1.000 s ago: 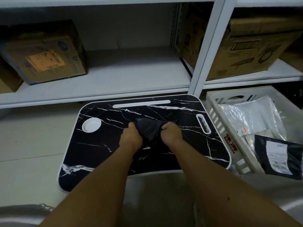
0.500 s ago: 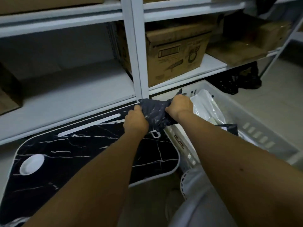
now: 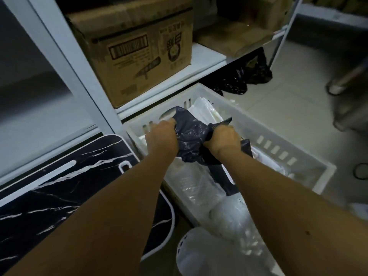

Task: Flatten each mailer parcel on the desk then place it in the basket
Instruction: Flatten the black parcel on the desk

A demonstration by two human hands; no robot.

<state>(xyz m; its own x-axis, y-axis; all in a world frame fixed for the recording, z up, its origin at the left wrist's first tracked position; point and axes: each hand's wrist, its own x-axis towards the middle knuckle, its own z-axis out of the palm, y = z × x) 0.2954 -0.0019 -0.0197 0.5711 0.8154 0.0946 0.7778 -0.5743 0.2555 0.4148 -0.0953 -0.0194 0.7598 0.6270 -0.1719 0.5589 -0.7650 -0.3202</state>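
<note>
Reaching out from the bottom edge, both forearms stretch over the near rim of the basket (image 3: 326, 170). Down at the lower left lies the desk (image 3: 59, 196), black with white marble veins and a white border, its right edge running just beside the basket's left wall. Between the arms, clear and white bags (image 3: 199, 186) fill the near part of the basket, and a flat black mailer (image 3: 221, 176) lies among them under the right wrist.

Up at the hands now: the left hand (image 3: 162, 141) and right hand (image 3: 224, 141) each clamp curled fingers on one end of the crumpled dark mailer parcel (image 3: 191, 136), which hangs between them above the basket, clear of the desk. Whether it touches the bags below, I cannot tell.

Right of the basket, open tiled floor (image 3: 288, 108) gives room. Behind the basket stands a white shelf (image 3: 201, 62), its upright post close on the left. On it sits a cardboard box (image 3: 135, 52) with a printed barcode and dark print too blurred to read. Black bags (image 3: 239, 80) are tucked under the shelf beyond.
</note>
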